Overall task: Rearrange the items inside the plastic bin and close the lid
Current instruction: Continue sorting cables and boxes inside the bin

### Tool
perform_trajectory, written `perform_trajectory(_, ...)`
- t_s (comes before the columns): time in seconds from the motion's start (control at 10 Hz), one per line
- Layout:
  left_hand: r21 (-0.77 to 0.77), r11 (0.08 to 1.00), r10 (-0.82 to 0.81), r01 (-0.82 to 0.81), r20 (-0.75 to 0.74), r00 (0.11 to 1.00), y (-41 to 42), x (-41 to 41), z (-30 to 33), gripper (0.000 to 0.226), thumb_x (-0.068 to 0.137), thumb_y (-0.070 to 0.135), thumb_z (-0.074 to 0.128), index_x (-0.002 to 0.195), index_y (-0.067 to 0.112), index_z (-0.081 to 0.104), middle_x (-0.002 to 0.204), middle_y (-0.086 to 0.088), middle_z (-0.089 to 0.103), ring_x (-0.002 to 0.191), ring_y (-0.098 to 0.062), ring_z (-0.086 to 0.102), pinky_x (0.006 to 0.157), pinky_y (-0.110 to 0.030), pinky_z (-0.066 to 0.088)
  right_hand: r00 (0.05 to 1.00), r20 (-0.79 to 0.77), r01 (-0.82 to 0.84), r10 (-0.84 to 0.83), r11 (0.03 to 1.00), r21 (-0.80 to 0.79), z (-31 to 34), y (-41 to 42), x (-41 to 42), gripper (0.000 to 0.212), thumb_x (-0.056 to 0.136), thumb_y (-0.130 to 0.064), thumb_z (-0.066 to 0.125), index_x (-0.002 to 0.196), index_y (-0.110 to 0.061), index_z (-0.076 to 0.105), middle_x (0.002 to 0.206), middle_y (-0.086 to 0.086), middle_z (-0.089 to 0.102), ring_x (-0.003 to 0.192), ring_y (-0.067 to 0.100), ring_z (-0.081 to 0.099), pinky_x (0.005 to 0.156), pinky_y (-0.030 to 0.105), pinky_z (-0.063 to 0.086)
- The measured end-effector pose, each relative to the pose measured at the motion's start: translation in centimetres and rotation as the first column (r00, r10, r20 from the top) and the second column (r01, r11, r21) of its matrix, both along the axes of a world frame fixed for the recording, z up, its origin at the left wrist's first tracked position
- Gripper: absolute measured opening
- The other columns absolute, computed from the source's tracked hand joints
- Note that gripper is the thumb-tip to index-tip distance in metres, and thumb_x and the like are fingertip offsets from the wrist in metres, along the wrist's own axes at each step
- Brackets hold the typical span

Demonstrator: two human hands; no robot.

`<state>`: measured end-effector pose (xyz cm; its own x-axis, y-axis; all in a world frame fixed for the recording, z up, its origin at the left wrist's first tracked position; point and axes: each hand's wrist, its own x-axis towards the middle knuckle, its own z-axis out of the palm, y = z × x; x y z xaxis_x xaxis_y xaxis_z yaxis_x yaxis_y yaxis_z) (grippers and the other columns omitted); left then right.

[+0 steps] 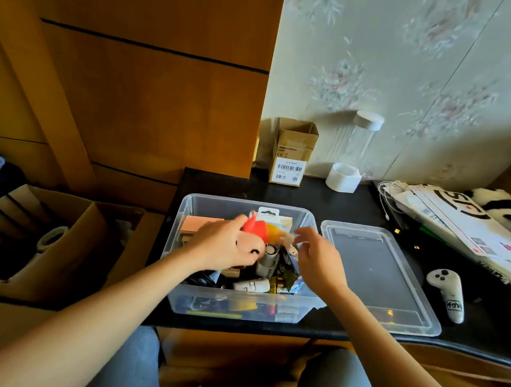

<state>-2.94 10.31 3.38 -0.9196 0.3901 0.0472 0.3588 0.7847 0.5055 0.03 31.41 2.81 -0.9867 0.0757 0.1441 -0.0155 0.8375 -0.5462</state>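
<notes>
Bin [182, 230], full; lid [378, 277] at 3 o'clock. Left hand [220, 245] fingers grip toy [263, 231]; right hand [319, 258] fingers loose, empty. Risk: tall contents likely block lid.

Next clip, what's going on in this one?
A seated person is sorting a clear plastic bin full of small odds and ends on a black table. The left hand grips a red-and-orange toy figure over the bin, and the right hand hovers beside it with fingers loosely curled, holding nothing. The clear plastic lid lies flat on the table to the right, not yet on.
</notes>
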Motion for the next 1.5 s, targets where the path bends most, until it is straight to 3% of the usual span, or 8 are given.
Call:
perform_trajectory(0.3,0.419,0.874,0.297,-0.245,-0.063,0.953,-3.2,-0.7,-0.2,0.064,0.076,0.043,0.073,0.130,0.029,0.041,0.112,0.006,0.054,0.100,-0.018,0.055,0.076,-0.039,0.054,0.988,0.132,-0.062,0.080,0.989,-0.133,-0.8,-1.6,-0.7,0.021,0.096,-0.017,0.043,0.105,-0.024,0.061,0.094,-0.005,0.068,0.070,0.013,0.067,0.068,0.035,0.059)
perform_trajectory(0.6,0.276,0.894,0.403,-0.353,-0.149,0.903,-4.8,-1.9,-1.6,0.062,0.079,0.048,0.068,0.132,0.028,0.043,0.123,0.002,0.055,0.098,-0.013,0.054,0.058,-0.017,0.033,0.876,0.407,-0.123,0.259,0.936,-0.331,-0.9,-3.9,-1.6,0.024,0.095,-0.007,0.045,0.109,-0.004,0.064,0.096,0.006,0.069,0.075,0.011,0.064,0.075,0.025,0.056)
perform_trajectory(0.7,0.291,0.895,0.391,-0.338,-0.147,0.908,-4.7,-2.0,-2.1,0.065,0.085,0.050,0.059,0.141,0.042,0.027,0.117,0.000,0.048,0.083,-0.013,0.052,0.053,-0.014,0.030,0.801,0.520,-0.101,0.297,0.923,-0.371,-0.7,-6.0,-2.1,0.027,0.095,0.000,0.041,0.113,0.010,0.059,0.111,0.021,0.063,0.096,0.029,0.063,0.089,0.036,0.052)
perform_trajectory(0.9,0.354,0.907,0.326,-0.230,-0.241,0.914,-5.0,-1.5,-3.4,0.044,0.090,0.045,0.055,0.132,0.041,0.041,0.129,0.002,0.040,0.109,-0.018,0.052,0.080,-0.033,0.052,0.715,0.678,0.135,0.173,0.917,-0.376,-1.2,-9.8,-4.0,0.037,0.090,-0.007,0.052,0.125,0.006,0.053,0.114,0.019,0.060,0.114,0.033,0.055,0.094,0.035,0.047)
perform_trajectory(1.0,0.334,0.920,0.298,-0.204,-0.259,0.919,-4.6,-1.5,-3.6,0.049,0.086,0.040,0.063,0.130,0.033,0.043,0.130,0.000,0.039,0.111,-0.019,0.051,0.079,-0.027,0.051,0.657,0.734,0.282,0.171,0.847,-0.450,-2.0,-10.6,-4.3,0.036,0.092,-0.016,0.051,0.126,-0.004,0.052,0.078,0.000,0.052,0.069,0.015,0.054,0.059,0.027,0.051)
perform_trajectory(1.1,0.316,0.926,0.297,-0.206,-0.275,0.914,-4.8,-1.6,-3.7,0.054,0.084,0.037,0.067,0.131,0.028,0.044,0.132,0.000,0.038,0.114,-0.018,0.049,0.075,-0.012,0.043,0.614,0.773,0.353,0.161,0.819,-0.451,-2.5,-11.7,-4.6,0.012,0.093,-0.022,0.048,0.090,-0.013,0.056,0.076,0.000,0.048,0.064,0.014,0.047,0.063,0.032,0.045)
perform_trajectory(1.2,0.367,0.904,0.326,-0.220,-0.257,0.910,-4.8,-1.6,-3.7,0.052,0.086,0.032,0.065,0.133,0.025,0.044,0.133,-0.002,0.037,0.117,-0.019,0.049,0.073,-0.003,0.036,0.615,0.778,0.369,0.126,0.826,-0.426,-2.7,-11.9,-5.3,0.023,0.093,-0.022,0.049,0.071,-0.018,0.045,0.074,0.000,0.047,0.062,0.014,0.045,0.058,0.029,0.041)
perform_trajectory(1.5,0.527,0.820,0.420,-0.222,-0.291,0.860,-5.0,-0.8,-3.0,0.051,0.087,0.033,0.063,0.133,0.023,0.044,0.128,-0.004,0.041,0.110,-0.017,0.053,0.080,-0.027,0.054,0.640,0.753,0.514,0.155,0.642,-0.569,-3.8,-11.1,-5.5,0.009,0.092,-0.010,0.053,0.089,-0.002,0.055,0.095,0.016,0.063,0.093,0.030,0.063,0.079,0.039,0.056)
